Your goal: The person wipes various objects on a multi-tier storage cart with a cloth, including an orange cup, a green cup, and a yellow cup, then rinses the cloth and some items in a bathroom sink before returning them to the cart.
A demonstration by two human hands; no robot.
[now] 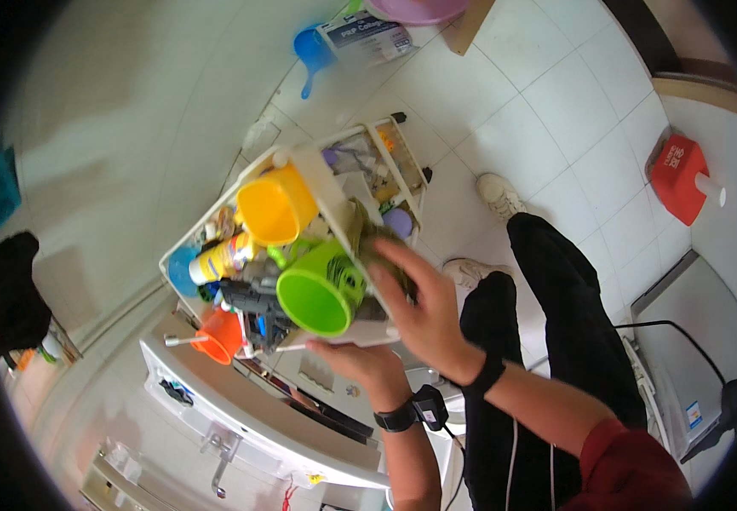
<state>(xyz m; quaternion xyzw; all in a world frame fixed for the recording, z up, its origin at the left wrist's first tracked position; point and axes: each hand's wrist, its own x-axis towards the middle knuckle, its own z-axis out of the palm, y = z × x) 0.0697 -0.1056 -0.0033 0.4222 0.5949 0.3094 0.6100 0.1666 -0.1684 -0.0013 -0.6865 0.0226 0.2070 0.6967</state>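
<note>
My left hand (359,365) is at the lower edge of a white plastic trolley's top tray (346,337), fingertips against its rim and partly hidden. My right hand (422,306) is at the tray's right rim, fingers spread beside a dark olive item (378,236); whether it grips is unclear. The tray holds a lime-green mug (317,300), a yellow cup (272,207), a yellow and white tube (221,259), a dark grey toy-like object (256,300), an orange cup (221,335) with a white-handled brush (186,340) across it, and a blue round item (183,271).
Lower trolley shelves (400,160) hold small items. A white washbasin (266,447) with a metal tap (220,463) lies below left. A blue dipper (314,54) and a plastic package (368,38) are at the top. A red container (681,175) and a grey lidded bin (700,313) stand right.
</note>
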